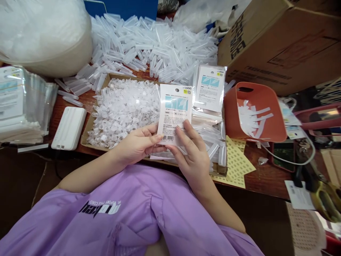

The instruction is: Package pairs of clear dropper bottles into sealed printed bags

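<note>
"Printed card (174, 115), where is it?"

"Above the shallow tray (87, 136). The left hand (137, 143) pinches its lower left corner; the right hand (194, 152), half curled, touches its lower right, gripping or not, I can't tell."

"And the bench (266, 179)?"

"Reddish wood, clear tubes (160, 41) heaped behind, a carton (266, 42) to the right."

"Inside the tray?"

"Small clear caps (125, 110) and more tubes; the orange bin (231, 113) holds white strips (247, 121)."

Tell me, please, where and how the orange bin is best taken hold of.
Probably grip the orange bin by the slot in its far wall, coming from above: its mouth is open, and the slot offers a handhold just below the rim. Keeping it steady should help, since white strips lie inside.
</note>
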Motion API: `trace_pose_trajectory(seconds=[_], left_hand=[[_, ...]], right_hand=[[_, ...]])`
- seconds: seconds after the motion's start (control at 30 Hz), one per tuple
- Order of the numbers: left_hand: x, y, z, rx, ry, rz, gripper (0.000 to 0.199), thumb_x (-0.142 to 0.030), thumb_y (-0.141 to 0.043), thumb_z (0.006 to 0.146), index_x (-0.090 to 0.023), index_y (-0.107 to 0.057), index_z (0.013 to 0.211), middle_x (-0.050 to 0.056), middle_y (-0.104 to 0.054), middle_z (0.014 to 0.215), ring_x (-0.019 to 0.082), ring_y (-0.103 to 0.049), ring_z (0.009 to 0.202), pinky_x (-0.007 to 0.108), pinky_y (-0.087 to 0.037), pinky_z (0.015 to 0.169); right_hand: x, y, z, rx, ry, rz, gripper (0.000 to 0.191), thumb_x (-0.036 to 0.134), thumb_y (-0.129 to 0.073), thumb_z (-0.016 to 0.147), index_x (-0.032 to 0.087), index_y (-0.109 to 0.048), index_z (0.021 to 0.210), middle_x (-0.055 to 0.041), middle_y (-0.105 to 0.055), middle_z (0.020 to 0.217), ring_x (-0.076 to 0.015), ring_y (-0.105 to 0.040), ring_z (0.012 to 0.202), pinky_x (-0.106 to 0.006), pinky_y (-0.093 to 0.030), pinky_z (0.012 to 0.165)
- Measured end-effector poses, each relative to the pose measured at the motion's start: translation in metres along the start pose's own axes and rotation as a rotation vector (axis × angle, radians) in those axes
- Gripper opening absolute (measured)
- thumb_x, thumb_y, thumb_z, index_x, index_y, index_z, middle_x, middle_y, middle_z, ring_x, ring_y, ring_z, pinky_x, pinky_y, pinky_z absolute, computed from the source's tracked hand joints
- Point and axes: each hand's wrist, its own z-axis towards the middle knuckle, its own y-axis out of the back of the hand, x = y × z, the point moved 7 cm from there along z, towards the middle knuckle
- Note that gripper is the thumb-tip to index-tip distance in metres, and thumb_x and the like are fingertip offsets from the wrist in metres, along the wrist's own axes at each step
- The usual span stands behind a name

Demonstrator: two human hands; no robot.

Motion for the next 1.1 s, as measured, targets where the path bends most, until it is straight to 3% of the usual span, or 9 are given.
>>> trace_pose_trajectory(seconds=[0.27, 0.37, 0.47, 0.53, 0.63, 0.87, 1.1], left_hand=[[-0.009, 0.001, 0.004, -0.067, -0.074, 0.053, 0.024, -0.016, -0.07, 0.083, -0.019, -0.075, 0.106, 0.007, -0.075, 0.115, 0.018, -0.073, 0.095, 0.02, -0.058, 0.076], [-0.012, 0.003, 0.008, -0.099, -0.096, 0.033, 0.022, -0.012, -0.067, 0.084, -0.02, -0.074, 0.103, 0.005, -0.077, 0.108, 0.015, -0.074, 0.09, 0.019, -0.058, 0.076], [-0.013, 0.001, 0.011, -0.092, -0.117, 0.046, 0.022, -0.013, -0.066, 0.086, -0.02, -0.074, 0.105, 0.005, -0.076, 0.109, 0.016, -0.074, 0.094, 0.02, -0.057, 0.078], [-0.013, -0.003, 0.012, -0.061, -0.144, 0.046, 0.024, -0.015, -0.067, 0.085, -0.019, -0.073, 0.109, 0.007, -0.075, 0.114, 0.02, -0.071, 0.104, 0.025, -0.056, 0.087], [-0.014, -0.008, 0.012, -0.03, -0.183, 0.017, 0.028, -0.016, -0.069, 0.084, -0.017, -0.072, 0.112, 0.009, -0.072, 0.12, 0.025, -0.064, 0.119, 0.035, -0.05, 0.103], [-0.014, -0.009, 0.014, -0.114, -0.134, -0.081, 0.028, -0.004, -0.054, 0.088, -0.013, -0.071, 0.108, 0.01, -0.074, 0.114, 0.024, -0.066, 0.116, 0.037, -0.052, 0.101], [-0.009, -0.006, 0.019, -0.134, -0.031, -0.103, 0.028, -0.006, -0.048, 0.092, -0.014, -0.067, 0.111, 0.011, -0.074, 0.109, 0.022, -0.072, 0.099, 0.037, -0.058, 0.088]], right_hand=[[-0.005, 0.01, 0.004, 0.014, 0.037, -0.117, 0.059, 0.02, -0.067, 0.087, 0.029, -0.048, 0.142, -0.0131, -0.056, 0.139, -0.0273, -0.058, 0.126, -0.045, -0.053, 0.102], [0.006, 0.02, 0.007, -0.045, 0.089, -0.215, 0.044, 0.018, -0.071, 0.083, 0.027, -0.061, 0.125, -0.012, -0.066, 0.122, -0.0282, -0.061, 0.118, -0.045, -0.053, 0.097], [0.021, 0.011, 0.014, 0.104, 0.158, -0.095, 0.021, 0.016, -0.065, 0.087, 0.028, -0.068, 0.104, -0.0044, -0.072, 0.096, -0.0182, -0.068, 0.089, -0.033, -0.058, 0.079], [0.029, -0.003, 0.017, 0.255, 0.195, -0.032, 0.015, 0.019, -0.059, 0.091, 0.025, -0.069, 0.1, -0.0037, -0.073, 0.095, -0.0161, -0.068, 0.085, -0.029, -0.057, 0.074], [0.032, -0.017, 0.02, 0.327, 0.219, -0.08, 0.015, 0.017, -0.057, 0.092, 0.02, -0.07, 0.099, -0.0058, -0.073, 0.096, -0.0176, -0.067, 0.086, -0.031, -0.055, 0.074], [0.036, -0.016, 0.016, 0.191, 0.33, -0.232, 0.015, 0.013, -0.057, 0.091, 0.021, -0.069, 0.093, -0.0039, -0.072, 0.086, -0.0162, -0.063, 0.082, -0.029, -0.05, 0.073], [0.039, -0.006, 0.014, 0.107, 0.384, -0.197, 0.01, 0.01, -0.06, 0.087, 0.02, -0.062, 0.089, -0.0038, -0.071, 0.083, -0.0161, -0.064, 0.082, -0.028, -0.053, 0.077]])
